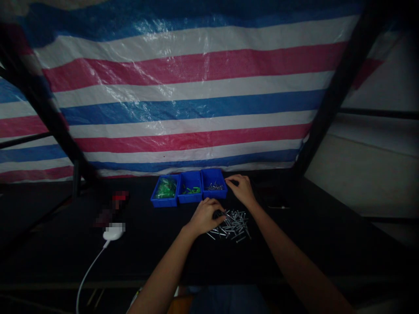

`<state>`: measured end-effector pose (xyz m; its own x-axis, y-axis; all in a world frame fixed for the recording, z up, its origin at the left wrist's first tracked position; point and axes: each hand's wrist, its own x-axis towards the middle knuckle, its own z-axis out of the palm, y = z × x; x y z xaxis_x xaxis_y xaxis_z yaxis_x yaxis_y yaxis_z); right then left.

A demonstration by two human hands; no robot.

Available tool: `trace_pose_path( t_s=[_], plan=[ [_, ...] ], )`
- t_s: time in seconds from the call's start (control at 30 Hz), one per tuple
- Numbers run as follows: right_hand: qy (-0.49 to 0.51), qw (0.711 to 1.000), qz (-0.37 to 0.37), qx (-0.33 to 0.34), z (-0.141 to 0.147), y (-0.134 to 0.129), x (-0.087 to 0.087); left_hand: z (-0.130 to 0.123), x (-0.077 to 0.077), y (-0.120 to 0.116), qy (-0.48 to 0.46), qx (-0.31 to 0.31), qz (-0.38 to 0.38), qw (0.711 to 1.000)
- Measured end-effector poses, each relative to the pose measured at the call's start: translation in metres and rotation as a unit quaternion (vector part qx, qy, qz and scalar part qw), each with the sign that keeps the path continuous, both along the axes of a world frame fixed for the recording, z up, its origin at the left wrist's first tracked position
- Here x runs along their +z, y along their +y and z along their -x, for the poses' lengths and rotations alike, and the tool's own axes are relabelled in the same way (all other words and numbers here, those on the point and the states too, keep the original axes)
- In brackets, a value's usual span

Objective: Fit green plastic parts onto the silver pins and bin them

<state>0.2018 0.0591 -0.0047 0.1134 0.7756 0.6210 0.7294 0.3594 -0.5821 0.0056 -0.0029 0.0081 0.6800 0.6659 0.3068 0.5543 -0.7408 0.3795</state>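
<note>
Silvery fasteners lie heaped at the curled fingers of the left hand; the right hand bends its own beside the rightmost blue bin (whether pinching, I cannot tell). Two more bins adjoin; striped sheeting backs them, black counter spreads either side.

My camera faces a table with three bins in a row, a sheet behind them. Nearer me lies a pile of fasteners, my left hand at its left; my right hand is at the row's right end.
</note>
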Motion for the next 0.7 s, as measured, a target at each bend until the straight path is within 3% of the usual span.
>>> trace_pose_path(
  t_s=[0.23, 0.7],
  plan=[
    [0.001, 1.000, -0.005, 0.003, 0.0003, 0.0005, -0.0005, 0.0021, 0.0002, 0.0016, 0.013, 0.044, -0.004, 0.999],
    [0.001, 1.000, -0.009, 0.006, 0.0005, -0.0005, -0.0003, 0.0028, 0.0000, 0.0008, 0.016, 0.047, -0.003, 0.999]
  ],
)
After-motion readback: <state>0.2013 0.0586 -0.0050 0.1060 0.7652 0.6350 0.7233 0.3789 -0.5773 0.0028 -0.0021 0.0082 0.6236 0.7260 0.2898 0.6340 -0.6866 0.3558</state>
